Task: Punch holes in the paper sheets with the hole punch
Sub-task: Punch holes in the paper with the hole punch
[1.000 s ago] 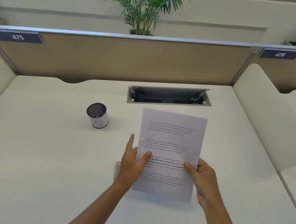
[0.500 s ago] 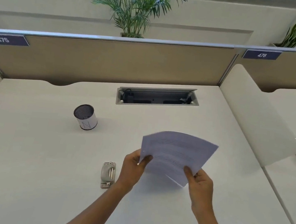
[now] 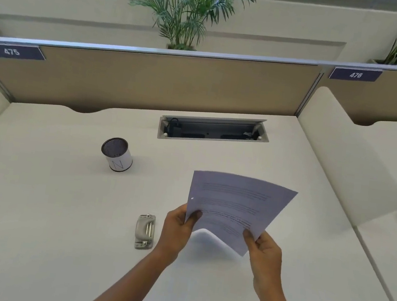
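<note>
Paper (image 3: 233,205) held between both hands, punch (image 3: 145,231) beside left grip (image 3: 178,226).

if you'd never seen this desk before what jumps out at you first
First the printed paper sheets, lifted above the middle of the white desk and bowed, gripped at the near corners by the left hand and right hand; a small punched hole shows near the left edge. Next the metal hole punch lying untouched on the desk just left of the left hand. Farther back left stands a white mesh-topped pen cup.
</note>
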Demonstrator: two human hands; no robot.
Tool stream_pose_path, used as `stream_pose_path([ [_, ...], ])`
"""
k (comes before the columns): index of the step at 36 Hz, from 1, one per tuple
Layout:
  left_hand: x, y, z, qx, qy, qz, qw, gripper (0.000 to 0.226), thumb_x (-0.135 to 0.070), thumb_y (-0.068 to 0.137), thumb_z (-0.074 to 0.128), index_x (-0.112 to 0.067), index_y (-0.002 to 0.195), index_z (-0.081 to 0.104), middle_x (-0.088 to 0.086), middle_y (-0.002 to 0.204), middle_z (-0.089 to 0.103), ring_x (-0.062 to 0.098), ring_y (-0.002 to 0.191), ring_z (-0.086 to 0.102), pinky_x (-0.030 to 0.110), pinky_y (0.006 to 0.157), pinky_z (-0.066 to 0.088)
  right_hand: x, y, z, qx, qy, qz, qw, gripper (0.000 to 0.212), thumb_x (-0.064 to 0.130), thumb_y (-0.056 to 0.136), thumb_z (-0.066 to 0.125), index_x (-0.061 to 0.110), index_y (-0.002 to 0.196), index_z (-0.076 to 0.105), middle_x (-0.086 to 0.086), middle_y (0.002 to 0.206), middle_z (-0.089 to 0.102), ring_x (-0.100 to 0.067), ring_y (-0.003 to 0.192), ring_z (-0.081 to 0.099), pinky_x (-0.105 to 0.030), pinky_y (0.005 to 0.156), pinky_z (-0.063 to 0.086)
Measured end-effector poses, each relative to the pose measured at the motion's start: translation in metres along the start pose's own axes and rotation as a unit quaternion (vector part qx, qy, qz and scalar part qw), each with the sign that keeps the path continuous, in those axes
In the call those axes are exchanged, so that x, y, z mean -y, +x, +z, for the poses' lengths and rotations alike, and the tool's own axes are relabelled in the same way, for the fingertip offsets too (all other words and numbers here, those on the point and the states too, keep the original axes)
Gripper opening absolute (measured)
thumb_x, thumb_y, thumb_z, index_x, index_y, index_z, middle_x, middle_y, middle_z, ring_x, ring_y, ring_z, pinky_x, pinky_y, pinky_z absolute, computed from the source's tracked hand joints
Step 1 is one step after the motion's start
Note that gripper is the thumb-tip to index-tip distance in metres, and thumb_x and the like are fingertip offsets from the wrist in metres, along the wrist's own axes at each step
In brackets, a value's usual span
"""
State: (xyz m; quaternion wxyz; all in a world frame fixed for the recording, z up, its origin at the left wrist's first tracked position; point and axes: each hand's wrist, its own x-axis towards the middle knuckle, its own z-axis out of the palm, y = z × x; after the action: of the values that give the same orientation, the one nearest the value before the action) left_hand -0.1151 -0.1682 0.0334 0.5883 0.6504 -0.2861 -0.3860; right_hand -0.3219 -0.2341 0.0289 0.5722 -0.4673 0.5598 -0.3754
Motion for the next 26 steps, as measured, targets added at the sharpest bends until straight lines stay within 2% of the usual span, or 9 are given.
stream_pose_path([
  [3, -0.006, 0.000, -0.003, -0.004, -0.015, -0.005, 1.000, 0.023, -0.012, 0.106, 0.067, -0.030, 0.109, 0.081, -0.009, 0.106, 0.084, 0.012, 0.098, 0.077, 0.028, 0.090, 0.063, 0.004, 0.003, -0.007, 0.019, 0.011, 0.009, 1.000, 0.019, 0.013, 0.096, 0.078, 0.025, 0.111, 0.080, 0.009, 0.104, 0.084, -0.012, 0.097, 0.079, -0.018, 0.077, 0.060],
  [7, -0.012, 0.000, -0.008, -0.034, -0.095, -0.037, 0.994, 0.019, -0.012, 0.104, 0.068, -0.021, 0.116, 0.080, -0.002, 0.110, 0.085, 0.016, 0.100, 0.080, 0.030, 0.086, 0.066, 0.003, 0.010, -0.023, 0.067, 0.020, 0.025, 0.997, 0.025, 0.013, 0.090, 0.081, 0.010, 0.115, 0.077, -0.009, 0.108, 0.084, -0.031, 0.101, 0.079, -0.044, 0.092, 0.063],
  [10, -0.016, -0.003, -0.009, -0.054, -0.173, -0.061, 0.982, 0.020, -0.010, 0.104, 0.068, -0.016, 0.121, 0.077, 0.000, 0.115, 0.084, 0.016, 0.102, 0.081, 0.028, 0.083, 0.065, 0.003, 0.009, -0.031, 0.088, 0.087, 0.050, 0.991, 0.039, 0.015, 0.084, 0.081, 0.004, 0.120, 0.073, -0.018, 0.116, 0.080, -0.032, 0.101, 0.078, -0.045, 0.092, 0.066],
  [13, -0.015, -0.007, -0.006, -0.063, -0.222, -0.090, 0.969, 0.023, -0.010, 0.104, 0.067, -0.015, 0.125, 0.075, 0.002, 0.122, 0.082, 0.021, 0.110, 0.079, 0.038, 0.094, 0.064, 0.002, -0.001, -0.023, 0.083, 0.158, 0.065, 0.982, 0.045, 0.015, 0.079, 0.083, 0.001, 0.120, 0.074, -0.017, 0.108, 0.080, -0.036, 0.098, 0.076, -0.044, 0.084, 0.068],
  [15, -0.011, -0.012, 0.000, -0.061, -0.251, -0.115, 0.959, 0.024, -0.010, 0.103, 0.068, -0.012, 0.126, 0.074, 0.006, 0.124, 0.081, 0.026, 0.115, 0.078, 0.045, 0.100, 0.062, 0.002, -0.012, -0.011, 0.066, 0.206, 0.071, 0.974, 0.049, 0.015, 0.075, 0.085, 0.002, 0.121, 0.073, -0.014, 0.105, 0.079, -0.033, 0.094, 0.075, -0.045, 0.082, 0.067],
  [17, -0.007, -0.019, 0.008, -0.050, -0.273, -0.135, 0.951, 0.026, -0.010, 0.103, 0.068, -0.010, 0.128, 0.072, 0.009, 0.126, 0.081, 0.029, 0.117, 0.077, 0.048, 0.103, 0.061, 0.005, -0.025, 0.004, 0.051, 0.240, 0.074, 0.966, 0.046, 0.011, 0.082, 0.079, 0.006, 0.128, 0.072, -0.010, 0.118, 0.080, -0.030, 0.102, 0.076, -0.047, 0.088, 0.063],
  [19, -0.004, -0.027, 0.015, -0.032, -0.285, -0.150, 0.946, 0.029, -0.010, 0.102, 0.069, -0.010, 0.130, 0.071, 0.010, 0.127, 0.080, 0.031, 0.118, 0.076, 0.050, 0.104, 0.060, 0.010, -0.036, 0.015, 0.027, 0.254, 0.072, 0.964, 0.041, 0.008, 0.089, 0.076, 0.013, 0.129, 0.071, -0.003, 0.122, 0.081, -0.024, 0.108, 0.077, -0.047, 0.094, 0.059],
  [22, 0.001, -0.033, 0.016, -0.006, -0.278, -0.164, 0.946, 0.031, -0.007, 0.098, 0.073, -0.012, 0.128, 0.072, 0.009, 0.125, 0.081, 0.030, 0.118, 0.077, 0.051, 0.104, 0.060, 0.018, -0.042, 0.016, -0.014, 0.211, 0.053, 0.976, 0.031, 0.007, 0.093, 0.077, 0.016, 0.123, 0.075, 0.004, 0.117, 0.082, -0.017, 0.104, 0.078, -0.043, 0.089, 0.061],
  [26, 0.003, -0.018, 0.000, -0.021, -0.275, -0.153, 0.949, 0.034, -0.003, 0.095, 0.075, -0.012, 0.128, 0.072, 0.012, 0.127, 0.080, 0.028, 0.115, 0.078, 0.046, 0.097, 0.064, 0.022, -0.036, -0.004, -0.024, 0.105, 0.024, 0.994, 0.022, 0.009, 0.091, 0.080, 0.014, 0.112, 0.079, 0.003, 0.108, 0.084, -0.024, 0.104, 0.077, -0.045, 0.090, 0.062],
])
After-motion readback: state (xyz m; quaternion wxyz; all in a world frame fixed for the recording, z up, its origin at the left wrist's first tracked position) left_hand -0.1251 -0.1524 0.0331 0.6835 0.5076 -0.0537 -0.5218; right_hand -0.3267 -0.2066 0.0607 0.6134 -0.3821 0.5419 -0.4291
